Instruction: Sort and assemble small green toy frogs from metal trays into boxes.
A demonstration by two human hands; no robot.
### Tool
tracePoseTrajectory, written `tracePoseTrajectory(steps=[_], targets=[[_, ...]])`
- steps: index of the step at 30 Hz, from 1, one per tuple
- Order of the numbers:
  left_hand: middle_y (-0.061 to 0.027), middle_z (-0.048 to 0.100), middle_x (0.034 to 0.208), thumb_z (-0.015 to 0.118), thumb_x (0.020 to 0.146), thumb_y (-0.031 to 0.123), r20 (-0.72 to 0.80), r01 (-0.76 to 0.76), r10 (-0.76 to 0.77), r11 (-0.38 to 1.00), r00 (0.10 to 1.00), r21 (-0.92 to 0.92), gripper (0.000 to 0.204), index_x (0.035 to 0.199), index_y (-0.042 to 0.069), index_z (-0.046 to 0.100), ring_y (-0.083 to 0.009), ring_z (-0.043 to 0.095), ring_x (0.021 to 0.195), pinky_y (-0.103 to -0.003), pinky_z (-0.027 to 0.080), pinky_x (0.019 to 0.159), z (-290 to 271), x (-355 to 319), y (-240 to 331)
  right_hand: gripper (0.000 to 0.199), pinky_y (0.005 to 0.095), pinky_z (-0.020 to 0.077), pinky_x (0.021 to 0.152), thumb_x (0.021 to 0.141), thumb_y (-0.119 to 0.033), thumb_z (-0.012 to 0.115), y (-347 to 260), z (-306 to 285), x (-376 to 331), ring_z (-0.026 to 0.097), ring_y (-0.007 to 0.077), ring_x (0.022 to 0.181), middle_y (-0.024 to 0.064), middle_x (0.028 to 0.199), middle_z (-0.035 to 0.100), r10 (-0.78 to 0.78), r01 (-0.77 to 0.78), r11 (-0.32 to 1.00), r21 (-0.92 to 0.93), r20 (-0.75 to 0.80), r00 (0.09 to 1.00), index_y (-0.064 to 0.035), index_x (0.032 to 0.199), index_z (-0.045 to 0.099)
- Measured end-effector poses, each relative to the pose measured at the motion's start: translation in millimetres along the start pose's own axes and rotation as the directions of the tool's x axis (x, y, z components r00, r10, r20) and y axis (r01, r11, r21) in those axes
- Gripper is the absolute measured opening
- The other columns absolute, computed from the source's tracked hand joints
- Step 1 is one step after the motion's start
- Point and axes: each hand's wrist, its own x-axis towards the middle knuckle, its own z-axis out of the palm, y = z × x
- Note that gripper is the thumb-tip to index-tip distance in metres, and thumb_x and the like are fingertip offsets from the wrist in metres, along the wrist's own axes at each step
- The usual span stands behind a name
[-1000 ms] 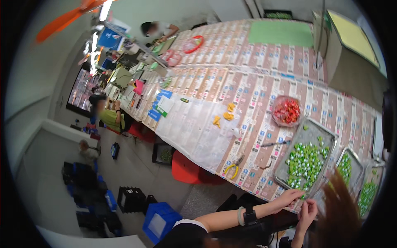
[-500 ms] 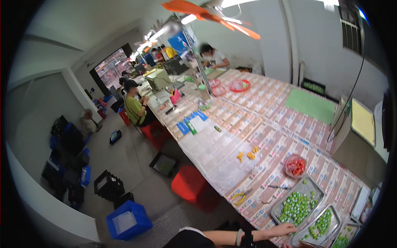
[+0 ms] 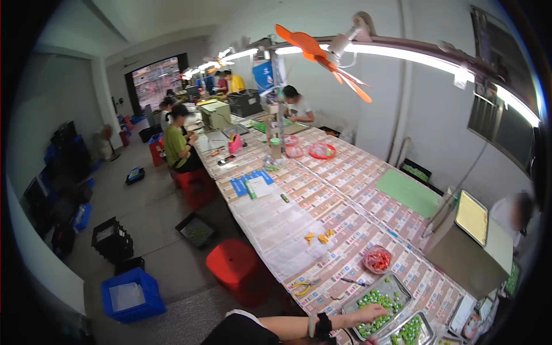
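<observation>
My left hand [image 3: 371, 313] reaches over a metal tray [image 3: 406, 289] holding many small green and white pieces [image 3: 376, 298]. Its fingers are bent and drawn together at the pieces; whatever may be between them is too small to make out. A black band and a pale bracelet circle that wrist. Only a sliver of my right hand [image 3: 371, 341] shows at the lower edge, its fingers mostly cut off. Beside it lies a second metal tray [image 3: 428, 330] with more green pieces [image 3: 407, 332].
A bowl of red pieces [image 3: 378, 260], yellow-handled pliers [image 3: 303, 287], a black pen-like tool [image 3: 355, 282] and yellow pieces [image 3: 319, 237] lie on the table [image 3: 339, 261]. A beige box [image 3: 468, 247] stands right, a red stool [image 3: 238, 267] left. An orange fan [image 3: 322, 57] hangs overhead. Other people sit farther along.
My view has swung, so the table appears farther left. My left hand has moved from the gap between the two trays onto the green pieces in the first tray.
</observation>
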Motion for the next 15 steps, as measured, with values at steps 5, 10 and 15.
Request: tracePoseTrajectory(steps=[5,10,15], targets=[[0.0044,0.040,0.056,0.050,0.078,0.035,0.016,0.158,-0.158,0.974,0.987,-0.159,0.027,0.074,0.009,0.051,-0.0035,0.031,0.041,-0.019,0.022,0.035,-54.9,-5.8,-12.8,0.014,0.0196,0.0389,0.052,0.077,-0.015,0.052,46.3,-33.2,68.9,0.050,0.0142,0.069,0.0081,0.079,0.051,0.173,-0.192,0.836,0.514,0.084,0.981,-0.0018,0.082,0.050],[0.0038,0.039,0.053,0.050,0.078,0.032,0.075,0.114,-0.116,0.993,0.990,0.028,0.025,0.073,0.009,0.050,-0.0039,0.034,0.042,-0.020,0.023,0.036,-39.9,-0.1,-19.6,0.021,0.0241,0.0435,0.054,0.075,-0.016,0.055,68.4,-36.7,98.5,0.053,0.0189,0.065,0.0121,0.079,0.055,0.301,-0.383,0.510,0.770,0.258,0.918,0.0022,0.087,0.052],[0.0061,0.040,0.056,0.051,0.077,0.037,0.142,0.263,-0.243,0.953,0.960,-0.150,0.026,0.073,0.012,0.049,-0.0025,0.034,0.045,-0.017,0.023,0.038,-70.8,2.2,-40.7,0.017,0.0185,0.0471,0.049,0.078,-0.014,0.047,67.0,-2.8,130.9,0.052,0.0137,0.062,0.0114,0.075,0.054,0.287,-0.256,0.384,0.887,0.149,0.946,0.0017,0.081,0.053]])
